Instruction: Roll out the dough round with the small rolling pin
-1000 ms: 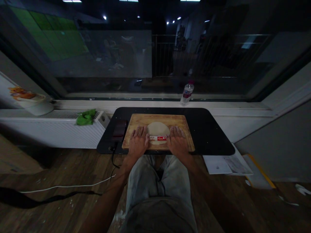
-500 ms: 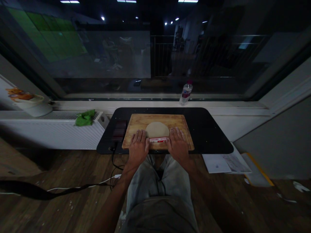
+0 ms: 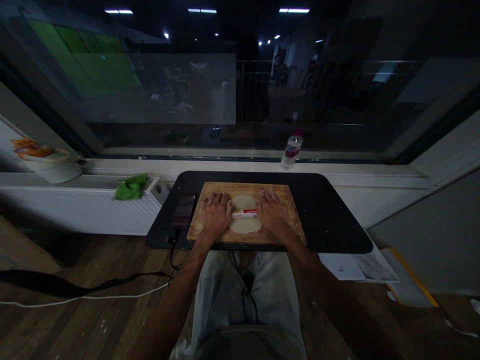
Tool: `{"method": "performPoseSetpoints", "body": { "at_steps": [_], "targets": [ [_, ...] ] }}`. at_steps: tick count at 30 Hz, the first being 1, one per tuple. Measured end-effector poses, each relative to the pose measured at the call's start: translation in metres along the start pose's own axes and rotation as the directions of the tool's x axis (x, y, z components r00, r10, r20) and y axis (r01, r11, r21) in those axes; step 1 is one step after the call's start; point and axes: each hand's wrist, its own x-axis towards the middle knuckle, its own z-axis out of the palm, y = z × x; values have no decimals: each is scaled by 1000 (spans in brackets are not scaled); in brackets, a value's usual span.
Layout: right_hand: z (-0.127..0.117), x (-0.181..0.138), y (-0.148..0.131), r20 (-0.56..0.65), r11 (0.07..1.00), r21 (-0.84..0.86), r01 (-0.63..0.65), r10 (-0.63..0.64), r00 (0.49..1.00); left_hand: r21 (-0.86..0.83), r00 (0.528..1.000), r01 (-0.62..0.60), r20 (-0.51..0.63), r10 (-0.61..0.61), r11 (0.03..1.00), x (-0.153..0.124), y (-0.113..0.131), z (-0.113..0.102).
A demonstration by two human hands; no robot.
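A flat round of pale dough (image 3: pixel 245 227) lies on a wooden cutting board (image 3: pixel 292 220). Across its middle rests a short rolling pin (image 3: pixel 244 214) with a red-and-white printed wrap. My left hand (image 3: pixel 215 215) lies flat over the pin's left end, fingers stretched forward and a little apart. Over the right end, my right hand (image 3: pixel 273 212) is likewise flat, with its fingers extended. Both hands press from above without wrapping round the pin, and they hide its two ends. Dough shows in front of the pin and behind it.
The board sits on a black table (image 3: pixel 337 225). A dark device (image 3: pixel 183 210) with a cable lies left of the board. On the windowsill stands a water bottle (image 3: pixel 291 150). A green cloth (image 3: pixel 131 187) and a white pot (image 3: pixel 58 167) are on the radiator at left.
Both hands and the rolling pin have moved forward from the dough's near edge to its middle. Dough now shows on the near side of the pin. The view has shifted slightly.
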Motion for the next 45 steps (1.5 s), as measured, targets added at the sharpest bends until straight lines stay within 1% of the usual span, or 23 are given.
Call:
{"method": "performPoseSetpoints", "body": {
  "at_steps": [5,7,9,12,16,21,27,30,33,37,39,42,45],
  "targets": [
    [0,34,3,94,998,39,-43,39,995,45,998,18,65,-21,999,35,-3,-1],
    [2,40,5,124,997,52,-51,44,991,52,996,16,91,-21,999,42,-4,0],
    [5,37,7,114,998,54,-26,20,993,51,994,-13,110,7,999,41,-4,2],
    [7,21,8,50,998,43,43,-45,998,47,994,-57,97,52,997,28,-5,3],
    [3,-9,3,-6,995,12,103,-102,995,34,997,-65,41,64,997,-2,-2,2],
    [-3,-44,-5,-116,996,15,90,-88,989,-16,997,-78,-24,77,997,-36,4,-3],
    [-2,-89,-9,-207,992,42,115,-104,973,-31,987,-142,-76,139,989,-76,6,-7],
    [-3,-107,-14,-236,992,51,114,-99,967,-31,985,-151,-91,148,988,-92,7,-9],
    [-6,-120,-19,-227,994,64,84,-67,972,-45,989,-136,-63,133,990,-103,8,-10],
    [-9,-128,-24,-149,997,68,34,-23,989,-81,995,-100,18,101,992,-111,9,-12],
    [-10,-126,-23,-123,997,72,35,-26,992,-92,995,-86,33,89,992,-110,9,-12],
    [-10,-113,-16,-109,993,87,76,-67,992,-83,997,-77,16,79,994,-102,10,-12],
    [-14,-91,-8,-69,987,95,126,-120,990,-63,997,-80,10,80,995,-89,10,-12]
  ]
}}
